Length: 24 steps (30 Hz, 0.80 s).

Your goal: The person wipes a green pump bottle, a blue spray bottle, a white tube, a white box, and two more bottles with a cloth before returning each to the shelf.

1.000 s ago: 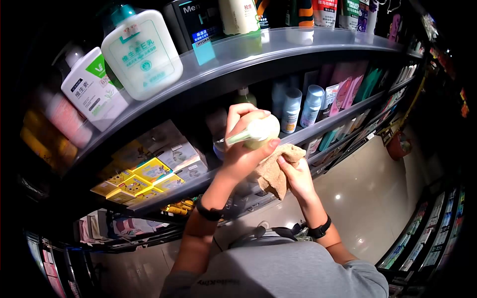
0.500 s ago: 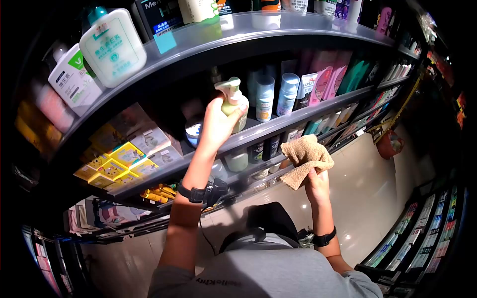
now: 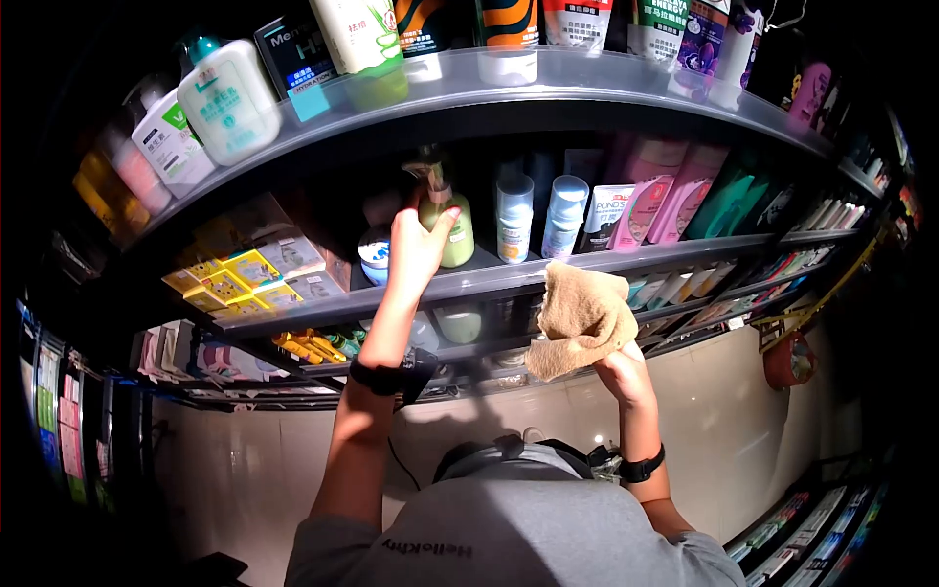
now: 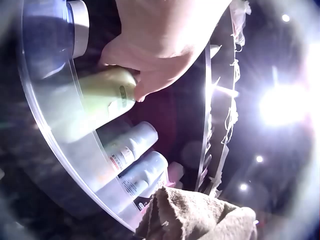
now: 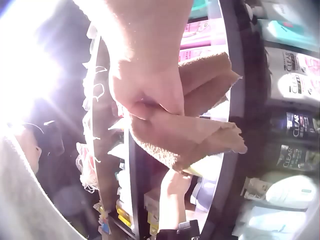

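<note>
My left hand [image 3: 418, 243] grips a light-green pump bottle [image 3: 457, 235] near its top, the thumb on its near side. In the head view the bottle stands upright on the middle shelf [image 3: 489, 280], its pump in shadow. Seen from the left wrist, the fingers go round the shoulder of the bottle [image 4: 107, 97]. Lower right, my right hand [image 3: 624, 376] pinches a tan cloth [image 3: 587, 313] that spreads in front of the shelf edge. From the right wrist, the folded cloth [image 5: 180, 140] hangs out from the thumb and fingers.
Right of the bottle stand two pale-blue bottles [image 3: 514, 220], a white-and-black tube [image 3: 604, 217] and pink bottles [image 3: 650, 191]. A blue-and-white jar [image 3: 375, 256] and yellow boxes [image 3: 240, 279] sit to the left. The upper shelf [image 3: 469, 83] overhangs with more bottles.
My left hand has brought the pump bottle from in front of the shelf onto it. My right hand has drawn the cloth away from the bottle, toward the right.
</note>
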Available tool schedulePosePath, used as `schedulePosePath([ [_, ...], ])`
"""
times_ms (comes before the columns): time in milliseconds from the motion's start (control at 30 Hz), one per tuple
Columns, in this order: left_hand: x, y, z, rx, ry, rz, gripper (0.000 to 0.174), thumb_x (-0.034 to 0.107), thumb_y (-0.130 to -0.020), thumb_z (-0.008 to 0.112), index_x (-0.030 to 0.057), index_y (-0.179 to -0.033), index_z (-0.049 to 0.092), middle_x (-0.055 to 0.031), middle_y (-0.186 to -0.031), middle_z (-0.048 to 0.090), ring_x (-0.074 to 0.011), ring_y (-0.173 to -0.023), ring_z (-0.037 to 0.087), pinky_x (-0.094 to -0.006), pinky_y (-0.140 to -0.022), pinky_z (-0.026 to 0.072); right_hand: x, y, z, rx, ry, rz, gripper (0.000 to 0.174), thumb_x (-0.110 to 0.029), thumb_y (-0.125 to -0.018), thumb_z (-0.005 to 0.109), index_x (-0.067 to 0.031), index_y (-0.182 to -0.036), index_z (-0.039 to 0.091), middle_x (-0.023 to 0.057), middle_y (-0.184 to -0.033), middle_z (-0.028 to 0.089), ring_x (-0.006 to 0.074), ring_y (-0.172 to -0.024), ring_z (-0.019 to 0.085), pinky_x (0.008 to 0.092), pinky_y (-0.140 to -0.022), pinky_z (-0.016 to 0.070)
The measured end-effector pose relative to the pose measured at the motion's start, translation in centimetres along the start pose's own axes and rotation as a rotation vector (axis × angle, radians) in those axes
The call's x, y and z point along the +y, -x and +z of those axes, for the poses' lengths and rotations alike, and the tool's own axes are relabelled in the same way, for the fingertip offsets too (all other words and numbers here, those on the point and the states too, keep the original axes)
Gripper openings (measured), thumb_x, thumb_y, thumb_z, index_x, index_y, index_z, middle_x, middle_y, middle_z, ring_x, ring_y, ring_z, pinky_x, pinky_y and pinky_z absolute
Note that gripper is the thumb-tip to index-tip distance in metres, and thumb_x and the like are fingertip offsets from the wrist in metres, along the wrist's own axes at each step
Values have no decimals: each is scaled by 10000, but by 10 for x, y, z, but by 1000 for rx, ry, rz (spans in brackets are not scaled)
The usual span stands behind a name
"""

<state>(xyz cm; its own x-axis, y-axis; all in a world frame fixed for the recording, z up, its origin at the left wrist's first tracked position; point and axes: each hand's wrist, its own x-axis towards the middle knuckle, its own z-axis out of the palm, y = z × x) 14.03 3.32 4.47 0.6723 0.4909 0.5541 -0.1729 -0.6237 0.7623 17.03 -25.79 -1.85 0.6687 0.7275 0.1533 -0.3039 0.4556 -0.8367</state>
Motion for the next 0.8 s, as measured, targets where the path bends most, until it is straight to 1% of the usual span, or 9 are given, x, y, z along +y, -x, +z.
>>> schedulePosePath([
  [67,-17,4,8,108,-70,-13,514,189,-726,638,-39,-1142,442,-220,-936,558,-273,-869,552,-325,-783,412,0,-6,-20,-63,261,121,397,-27,-814,445,27,-1200,368,70,-1166,439,148,-1066,413,287,-892,344],
  [133,-28,7,16,130,43,10,541,211,-733,643,-51,-1145,410,-219,-984,516,-271,-908,519,-325,-796,397,-3,-9,-24,-95,399,-19,393,-72,-821,473,19,-1192,383,72,-1167,445,149,-1078,403,293,-915,317],
  [200,-15,12,23,288,73,146,491,83,-743,623,-41,-1136,356,-154,-1147,433,-189,-1014,439,-294,-847,363,-2,-16,-30,-48,429,-46,423,-58,-791,518,15,-1188,390,71,-1165,450,145,-1075,409,290,-914,320],
  [267,5,26,26,280,25,-73,561,84,-719,644,-13,-1155,304,-162,-1179,374,-220,-1063,390,-317,-879,336,-1,-20,-35,-36,361,-28,436,-50,-777,535,12,-1185,393,68,-1163,452,146,-1068,416,292,-912,324],
  [333,27,34,40,601,-380,317,552,109,-691,654,-22,-1142,365,-189,-1102,424,-300,-987,451,-349,-846,363,-1,-24,-41,-25,298,-12,451,-41,-763,552,9,-1182,395,64,-1161,454,146,-1061,423,294,-910,327],
  [400,48,40,52,315,-434,411,513,85,-677,644,3,-1126,409,-176,-1105,411,-319,-995,444,-369,-842,370,1,-23,-46,21,237,-21,462,-41,-750,570,6,-1177,398,59,-1154,459,147,-1048,433,300,-901,337],
  [533,58,29,85,219,-324,205,568,91,-700,624,-43,-1168,332,-215,-1112,393,-337,-988,448,-353,-814,389,4,-23,-64,-102,294,110,521,-45,-738,582,-2,-1206,357,56,-1158,447,145,-1061,422,301,-904,334],
  [700,35,20,102,205,-209,14,402,166,-742,620,-35,-951,342,-224,-788,532,-361,-736,553,-388,-629,431,-2,-22,-58,-213,137,41,591,-57,-752,564,20,-1259,269,72,-1218,396,144,-1110,379,297,-917,321],
  [800,24,21,106,237,-62,29,307,51,-739,615,-15,-913,370,-142,-866,532,-175,-781,551,-279,-680,436,-6,-25,-62,-291,308,13,618,-95,-744,606,19,-1254,276,87,-1219,406,166,-1097,407,320,-924,326],
])
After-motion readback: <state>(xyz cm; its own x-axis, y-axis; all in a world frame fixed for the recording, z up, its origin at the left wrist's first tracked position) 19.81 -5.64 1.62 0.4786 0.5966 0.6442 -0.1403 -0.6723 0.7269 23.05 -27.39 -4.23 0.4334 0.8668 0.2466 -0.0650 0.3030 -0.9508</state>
